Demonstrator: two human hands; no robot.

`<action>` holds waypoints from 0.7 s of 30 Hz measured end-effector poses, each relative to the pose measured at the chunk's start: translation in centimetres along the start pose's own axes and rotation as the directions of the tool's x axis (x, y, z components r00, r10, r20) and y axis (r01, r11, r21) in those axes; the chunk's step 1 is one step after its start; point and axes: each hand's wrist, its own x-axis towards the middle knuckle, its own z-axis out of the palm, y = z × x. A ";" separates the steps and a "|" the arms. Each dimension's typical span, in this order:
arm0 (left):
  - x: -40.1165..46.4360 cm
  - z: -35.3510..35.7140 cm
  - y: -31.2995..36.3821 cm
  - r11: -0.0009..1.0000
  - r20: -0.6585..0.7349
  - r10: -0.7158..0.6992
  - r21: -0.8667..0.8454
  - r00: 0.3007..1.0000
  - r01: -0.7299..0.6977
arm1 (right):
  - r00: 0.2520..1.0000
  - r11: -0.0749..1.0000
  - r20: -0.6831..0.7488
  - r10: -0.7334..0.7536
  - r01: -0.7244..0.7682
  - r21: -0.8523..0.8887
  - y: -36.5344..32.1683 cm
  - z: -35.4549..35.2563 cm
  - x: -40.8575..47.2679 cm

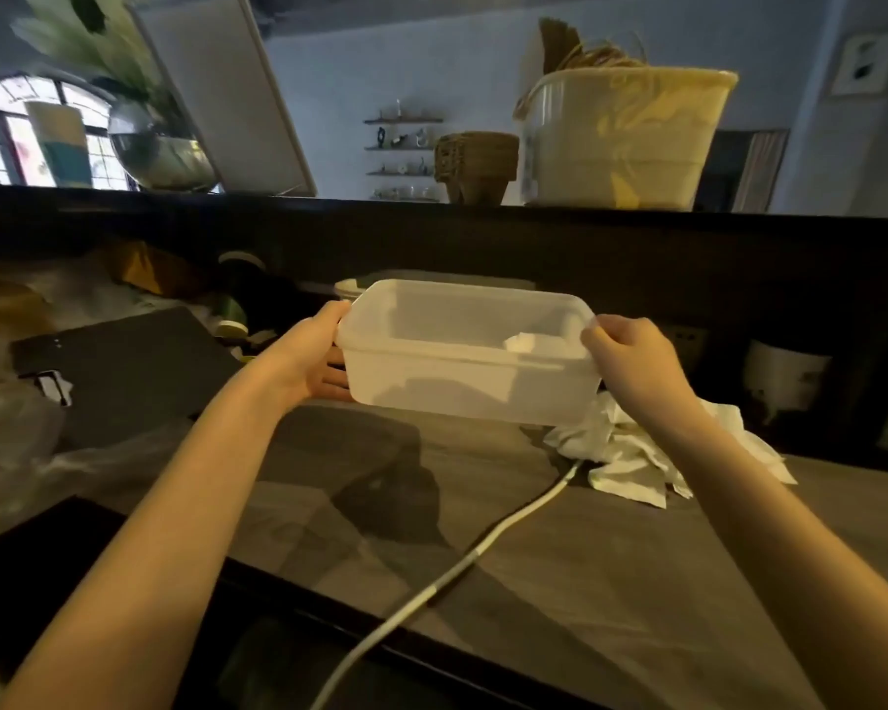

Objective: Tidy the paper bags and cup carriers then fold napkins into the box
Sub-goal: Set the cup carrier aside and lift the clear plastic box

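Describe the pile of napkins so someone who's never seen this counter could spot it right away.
Start at the wooden counter and follow the white cable up toward the translucent plastic box held in both hands. The napkins lie crumpled just beneath the right hand. They are the only loose white paper on that side.

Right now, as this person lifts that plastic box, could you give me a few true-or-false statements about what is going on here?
1. Both hands hold the translucent white plastic box. True: left hand, right hand.
2. The box rests flat on the grey counter. False: it is held above it.
3. Crumpled white napkins lie on the counter below the right hand. True.
4. The box is packed full. False: only one small white piece shows inside.
5. A white cable crosses the counter. True.
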 end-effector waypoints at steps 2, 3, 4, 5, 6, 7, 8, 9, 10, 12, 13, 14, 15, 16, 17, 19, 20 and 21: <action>-1.0 0.1 -1.0 1.000 -0.008 -0.015 -0.004 1.000 0.015 | 0.999 1.000 0.037 0.030 -0.030 -0.010 0.4 0.2 -1.4; -1.4 0.1 -1.5 1.000 -0.013 -0.024 0.002 1.000 0.024 | 0.997 0.999 0.061 0.043 -0.043 -0.012 0.5 0.5 -1.9; -1.5 0.0 -2.0 0.999 -0.020 -0.035 0.011 0.999 0.036 | 0.995 0.999 0.088 0.054 -0.054 -0.008 0.6 0.8 -2.3; -1.5 0.0 -2.5 0.999 -0.025 -0.050 0.021 0.998 0.051 | 0.992 0.998 0.110 0.066 -0.065 -0.007 0.8 1.2 -2.6; -1.4 0.0 -3.0 0.997 -0.035 -0.069 0.028 0.997 0.070 | 0.989 0.997 0.127 0.078 -0.077 -0.012 1.0 1.7 -2.8; -1.1 0.1 -3.6 0.995 -0.055 -0.094 0.030 0.994 0.096 | 0.985 0.995 0.142 0.095 -0.092 -0.027 1.4 2.3 -2.8; -0.8 0.1 -4.2 0.992 -0.083 -0.120 0.028 0.989 0.123 | 0.981 0.993 0.157 0.115 -0.109 -0.049 1.8 3.0 -2.9; -0.4 0.2 -4.9 0.989 -0.111 -0.144 0.026 0.983 0.147 | 0.975 0.989 0.171 0.139 -0.127 -0.079 2.2 3.7 -3.0; -0.2 0.2 -5.5 0.987 -0.131 -0.158 0.017 0.979 0.162 | 0.970 0.984 0.184 0.158 -0.140 -0.107 2.6 4.4 -3.2; 0.5 0.4 -6.6 0.986 -0.161 -0.166 -0.003 0.973 0.168 | 0.961 0.978 0.207 0.185 -0.158 -0.139 3.2 5.8 -3.5; 0.7 0.6 -7.0 0.986 -0.171 -0.168 -0.013 0.971 0.168 | 0.956 0.973 0.215 0.202 -0.171 -0.152 3.4 6.4 -3.6; 1.0 0.7 -7.4 0.985 -0.184 -0.173 -0.023 0.968 0.172 | 0.951 0.969 0.223 0.217 -0.182 -0.166 3.6 7.0 -3.8; 1.2 0.9 -7.7 0.983 -0.195 -0.183 -0.034 0.964 0.180 | 0.947 0.966 0.231 0.225 -0.186 -0.177 3.8 7.5 -3.8; 1.4 1.1 -8.1 0.981 -0.199 -0.195 -0.050 0.960 0.189 | 0.945 0.965 0.236 0.227 -0.185 -0.185 4.0 7.9 -3.8; 1.6 1.2 -8.5 0.978 -0.196 -0.207 -0.064 0.959 0.198 | 0.944 0.965 0.239 0.227 -0.185 -0.188 4.3 8.2 -3.7; 2.0 1.4 -8.9 0.974 -0.180 -0.225 -0.083 0.958 0.213 | 0.945 0.965 0.234 0.229 -0.190 -0.181 4.6 8.6 -3.5; 2.1 1.5 -9.0 0.972 -0.177 -0.232 -0.092 0.957 0.218 | 0.945 0.964 0.230 0.232 -0.192 -0.182 4.7 8.8 -3.3; 2.3 1.6 -9.1 0.970 -0.182 -0.239 -0.099 0.954 0.224 | 0.945 0.963 0.233 0.231 -0.188 -0.191 4.8 8.9 -3.2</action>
